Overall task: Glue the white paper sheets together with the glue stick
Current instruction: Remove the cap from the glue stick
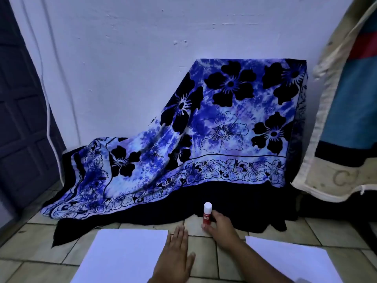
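- On beige floor tiles, a red plastic glue stick with white cap stands upright beyond two white paper sheets.
- Right hand pinches its barrel; left hand lies flat on one sheet's edge.
- Likely light, rigid: grip the barrel.

Ahead of us a blue and white cloth printed with black flowers drapes over something boxy against the white wall and spills down to the left onto the tiled floor. Under its lower edge we see a black cloth spread on the tiles. At left stands a dark panelled door, with a white cable running down beside it. At right we see a cream-edged panel with blue, red and black bands.
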